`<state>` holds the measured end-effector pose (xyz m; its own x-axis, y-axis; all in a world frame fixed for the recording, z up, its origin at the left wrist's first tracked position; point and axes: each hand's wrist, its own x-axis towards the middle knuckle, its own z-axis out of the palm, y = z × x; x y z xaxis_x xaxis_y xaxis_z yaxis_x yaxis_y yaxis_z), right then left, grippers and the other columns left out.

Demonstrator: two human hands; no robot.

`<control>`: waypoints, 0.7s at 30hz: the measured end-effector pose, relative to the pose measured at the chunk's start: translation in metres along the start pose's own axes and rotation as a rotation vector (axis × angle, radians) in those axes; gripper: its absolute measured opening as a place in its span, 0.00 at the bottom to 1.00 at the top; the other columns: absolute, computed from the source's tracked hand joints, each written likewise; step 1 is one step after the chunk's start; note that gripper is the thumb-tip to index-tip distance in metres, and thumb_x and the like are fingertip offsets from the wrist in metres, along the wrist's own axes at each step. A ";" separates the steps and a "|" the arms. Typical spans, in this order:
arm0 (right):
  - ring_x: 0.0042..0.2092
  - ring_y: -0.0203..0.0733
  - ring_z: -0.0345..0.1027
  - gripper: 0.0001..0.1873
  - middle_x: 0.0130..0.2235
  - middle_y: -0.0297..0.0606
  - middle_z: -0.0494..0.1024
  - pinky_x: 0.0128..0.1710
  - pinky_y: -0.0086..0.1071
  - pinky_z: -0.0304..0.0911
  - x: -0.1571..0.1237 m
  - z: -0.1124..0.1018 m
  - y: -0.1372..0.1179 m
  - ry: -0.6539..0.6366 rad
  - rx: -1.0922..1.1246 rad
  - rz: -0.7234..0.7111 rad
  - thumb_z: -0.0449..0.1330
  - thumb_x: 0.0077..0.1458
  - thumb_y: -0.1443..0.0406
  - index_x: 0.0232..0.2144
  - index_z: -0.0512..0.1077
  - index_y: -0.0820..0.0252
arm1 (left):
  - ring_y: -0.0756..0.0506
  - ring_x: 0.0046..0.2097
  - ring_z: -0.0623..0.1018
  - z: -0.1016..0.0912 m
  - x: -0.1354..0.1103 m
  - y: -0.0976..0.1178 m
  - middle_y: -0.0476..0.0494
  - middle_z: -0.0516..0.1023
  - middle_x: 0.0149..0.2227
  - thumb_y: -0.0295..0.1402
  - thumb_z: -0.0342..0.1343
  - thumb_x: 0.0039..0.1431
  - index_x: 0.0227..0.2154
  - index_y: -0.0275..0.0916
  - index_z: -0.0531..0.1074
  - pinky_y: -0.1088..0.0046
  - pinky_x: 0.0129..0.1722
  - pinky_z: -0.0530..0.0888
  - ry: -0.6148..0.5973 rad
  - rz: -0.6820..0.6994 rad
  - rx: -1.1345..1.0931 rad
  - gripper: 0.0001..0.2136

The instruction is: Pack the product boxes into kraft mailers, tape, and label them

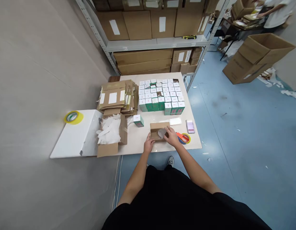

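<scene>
A small open cardboard box (155, 126) lies near the table's front edge. My left hand (148, 143) grips its near left corner, fingers closed on the wall. Over the right end of the box is my right hand (171, 136), with its fingers closed at a pale greyish piece (161, 133) inside. What that piece is made of is too small to make out. Close to my right hand lie an orange tape cutter (182, 137) and a roll of tape (188, 138). A single green-and-white carton (138, 121) stands beyond my left hand.
Rows of white-topped green cartons (154, 100) stand at the back of the table. Flattened cardboard (112, 92) is stacked left, behind a box of white paper scraps (110, 130). Yellow tape (73, 117) lies on a white block. Shelving (138, 45) rises behind; a co-worker (278, 14) is far right.
</scene>
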<state>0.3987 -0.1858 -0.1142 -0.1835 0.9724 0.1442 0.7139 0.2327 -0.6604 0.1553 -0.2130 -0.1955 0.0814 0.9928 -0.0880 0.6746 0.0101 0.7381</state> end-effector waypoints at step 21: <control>0.74 0.47 0.50 0.35 0.73 0.39 0.61 0.75 0.46 0.42 0.108 0.086 -0.065 -0.117 0.569 0.380 0.54 0.64 0.51 0.69 0.64 0.55 | 0.38 0.73 0.61 -0.121 0.101 -0.009 0.34 0.62 0.71 0.33 0.49 0.68 0.66 0.37 0.66 0.57 0.72 0.60 0.280 -0.108 -0.034 0.24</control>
<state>0.2746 -0.0970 -0.1189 -0.0859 0.9687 -0.2329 0.2837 -0.2003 -0.9377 0.0687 -0.0987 -0.1296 -0.1981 0.9800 0.0172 0.6431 0.1168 0.7569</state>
